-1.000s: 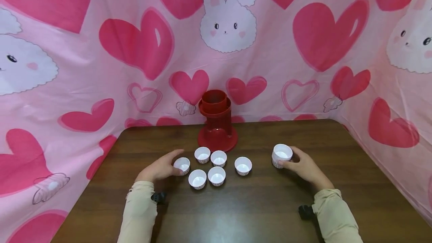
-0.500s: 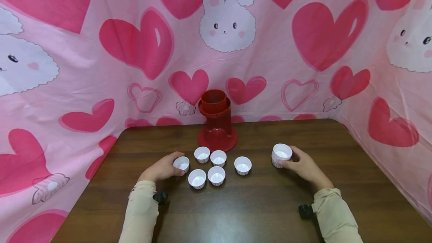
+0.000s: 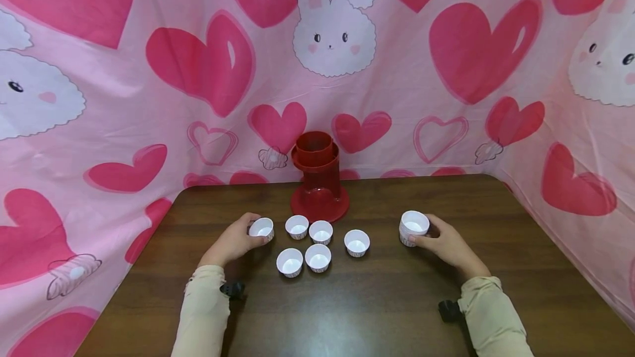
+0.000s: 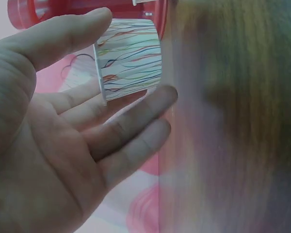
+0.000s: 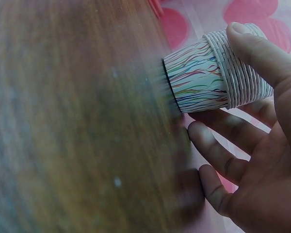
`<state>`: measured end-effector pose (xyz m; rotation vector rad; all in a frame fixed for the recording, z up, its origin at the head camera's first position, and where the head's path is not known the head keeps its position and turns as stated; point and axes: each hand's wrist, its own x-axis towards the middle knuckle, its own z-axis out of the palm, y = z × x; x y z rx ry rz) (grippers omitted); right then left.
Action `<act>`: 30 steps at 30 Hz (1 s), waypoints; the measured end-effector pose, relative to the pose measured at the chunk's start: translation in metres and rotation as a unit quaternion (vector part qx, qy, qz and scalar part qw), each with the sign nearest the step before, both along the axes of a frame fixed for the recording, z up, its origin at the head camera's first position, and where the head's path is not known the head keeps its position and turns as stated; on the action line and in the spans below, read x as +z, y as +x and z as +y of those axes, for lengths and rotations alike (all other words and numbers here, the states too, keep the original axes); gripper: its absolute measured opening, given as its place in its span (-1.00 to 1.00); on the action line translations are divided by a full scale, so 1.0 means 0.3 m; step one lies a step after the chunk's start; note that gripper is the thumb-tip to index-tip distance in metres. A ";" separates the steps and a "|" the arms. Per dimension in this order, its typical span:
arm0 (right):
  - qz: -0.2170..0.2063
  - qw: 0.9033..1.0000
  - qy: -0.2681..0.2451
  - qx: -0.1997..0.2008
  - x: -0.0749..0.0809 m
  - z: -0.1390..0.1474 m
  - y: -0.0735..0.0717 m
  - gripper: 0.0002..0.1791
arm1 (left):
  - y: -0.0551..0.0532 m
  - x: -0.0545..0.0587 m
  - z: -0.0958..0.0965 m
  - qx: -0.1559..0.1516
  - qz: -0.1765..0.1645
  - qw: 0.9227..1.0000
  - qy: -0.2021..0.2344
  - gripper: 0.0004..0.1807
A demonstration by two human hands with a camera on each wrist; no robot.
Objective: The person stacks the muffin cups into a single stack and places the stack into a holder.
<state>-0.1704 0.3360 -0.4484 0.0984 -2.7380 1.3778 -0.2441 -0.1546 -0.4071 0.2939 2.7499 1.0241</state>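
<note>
My left hand (image 3: 232, 242) pinches a white paper baking cup (image 3: 261, 228) between thumb and fingers, left of the other cups. In the left wrist view this baking cup (image 4: 128, 60) shows wavy coloured lines on its side, and the thumb lies over its rim. My right hand (image 3: 446, 244) grips a stack of nested baking cups (image 3: 413, 227) at the table's right. Several stacked rims show on the stack (image 5: 203, 73) in the right wrist view, with the lowest cup's base at the tabletop. Part of the right fingers is hidden behind it.
Several single baking cups stand between the hands, among them a front-left cup (image 3: 289, 263), a back-left cup (image 3: 296, 227) and a rightmost cup (image 3: 356, 243). Behind them a red cylindrical stand (image 3: 317, 203) rises from a round base. A pink heart-print cloth (image 3: 367, 87) hangs behind the wooden table (image 3: 377, 307).
My left hand has closed its fingers on the leftmost baking cup and moved it slightly left and away from me. The right hand and its stack have stayed in place.
</note>
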 end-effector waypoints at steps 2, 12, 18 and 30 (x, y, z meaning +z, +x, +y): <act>0.001 1.000 0.000 0.002 -0.002 0.000 0.000 -0.34 | 0.001 0.003 -0.001 0.006 -0.003 1.000 0.007 -0.31; -0.003 1.000 0.004 0.000 -0.008 0.005 -0.002 -0.32 | 0.007 0.018 -0.003 0.006 -0.006 0.999 0.053 -0.26; -0.002 1.000 0.005 0.001 -0.001 0.001 -0.001 -0.31 | 0.009 0.032 -0.001 0.004 -0.010 0.995 0.102 -0.20; 0.000 1.000 -0.001 0.001 0.005 -0.001 0.001 -0.31 | -0.001 0.027 -0.002 0.000 -0.012 0.989 0.145 -0.17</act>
